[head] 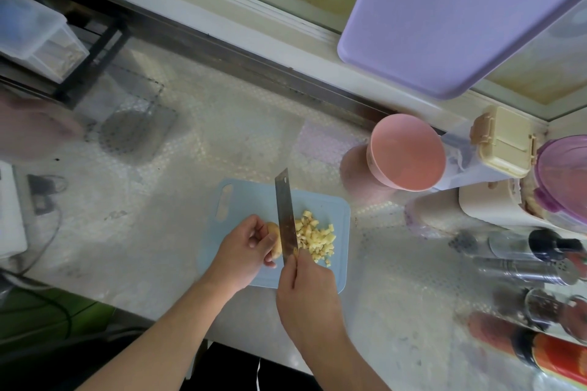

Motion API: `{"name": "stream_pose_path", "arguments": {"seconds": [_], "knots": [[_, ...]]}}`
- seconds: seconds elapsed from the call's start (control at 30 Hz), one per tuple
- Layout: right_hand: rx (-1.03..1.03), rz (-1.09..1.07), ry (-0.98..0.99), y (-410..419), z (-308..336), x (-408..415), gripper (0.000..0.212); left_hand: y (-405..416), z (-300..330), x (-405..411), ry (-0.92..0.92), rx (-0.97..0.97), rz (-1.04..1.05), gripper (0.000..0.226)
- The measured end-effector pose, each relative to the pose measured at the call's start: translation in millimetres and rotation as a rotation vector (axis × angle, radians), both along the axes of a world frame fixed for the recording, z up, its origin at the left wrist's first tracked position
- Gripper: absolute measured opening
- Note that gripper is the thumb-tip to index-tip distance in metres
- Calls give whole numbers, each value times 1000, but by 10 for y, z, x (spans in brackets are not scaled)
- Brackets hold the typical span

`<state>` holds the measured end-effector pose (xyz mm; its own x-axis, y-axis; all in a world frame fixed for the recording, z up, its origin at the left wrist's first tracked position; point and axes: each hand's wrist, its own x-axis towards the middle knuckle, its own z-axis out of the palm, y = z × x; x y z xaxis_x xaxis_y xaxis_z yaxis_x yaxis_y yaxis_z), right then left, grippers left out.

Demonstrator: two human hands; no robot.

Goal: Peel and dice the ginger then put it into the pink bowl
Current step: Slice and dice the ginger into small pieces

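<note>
On the light blue cutting board [254,197] lies a pile of diced ginger [316,236], right of the knife blade. My left hand [246,247] pins the uncut ginger piece [274,240] to the board with its fingertips, left of the blade. My right hand [306,289] grips the handle of the cleaver [286,216], whose blade stands edge-down between the ginger piece and the diced pile. The pink bowl [406,152] stands empty to the upper right of the board, tilted toward me.
A lilac board [460,16] leans at the top right. Beige and purple lidded containers [502,140] stand right of the bowl. Several spice jars and bottles [533,267] line the right edge. A black rack with a clear box [35,32] is at the upper left.
</note>
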<state>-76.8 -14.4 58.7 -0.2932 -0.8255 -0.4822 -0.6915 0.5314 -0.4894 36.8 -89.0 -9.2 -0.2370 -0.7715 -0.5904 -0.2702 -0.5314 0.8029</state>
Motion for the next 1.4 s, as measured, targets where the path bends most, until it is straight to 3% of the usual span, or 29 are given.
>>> {"name": "stream_pose_path", "arguments": {"seconds": [0.43,0.73,1.03,1.4], "knots": [[74,-2,8,21,-11,47,20,33,10,-15,-30,-7,44,22],[165,50,-3,199,89,40,28,25,-26,-1,-48,-36,23,21],[117,35,-9,-103,-288,60,16,22,-91,28,-61,-45,-22,24],[53,72,21,-175,-281,37,19,41,-47,16,-32,-11,3,18]]}}
